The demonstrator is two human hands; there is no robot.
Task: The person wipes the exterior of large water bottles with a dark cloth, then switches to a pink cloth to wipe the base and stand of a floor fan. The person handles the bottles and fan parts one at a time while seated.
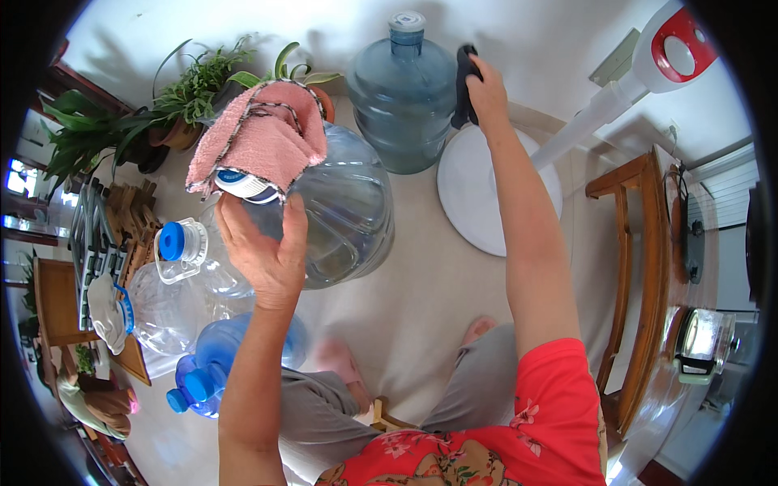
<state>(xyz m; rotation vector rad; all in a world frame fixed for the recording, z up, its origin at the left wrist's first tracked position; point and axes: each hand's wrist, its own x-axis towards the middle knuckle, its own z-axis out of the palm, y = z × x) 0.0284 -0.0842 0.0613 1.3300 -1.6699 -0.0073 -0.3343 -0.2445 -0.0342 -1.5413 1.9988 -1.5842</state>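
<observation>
My left hand (264,255) is around the neck of a large clear plastic water bottle (349,206), just below its white and blue cap (246,185). A pink towelling cloth (267,127) with a dark patterned edge drapes over that cap and neck. My right hand (488,91) grips a dark cloth (465,88) at the right side of a bluish water-cooler bottle (401,100). That bottle stands upright by the wall with a whitish cap (407,22) on top. Whether the dark cloth touches the bottle is hard to tell.
A pedestal fan's round white base (471,188) stands behind my right forearm. Potted plants (194,100) line the wall. Clear jugs (167,304) and blue bottles (225,355) crowd the left. A wooden chair (638,291) is at right. Another person (97,401) is at far left.
</observation>
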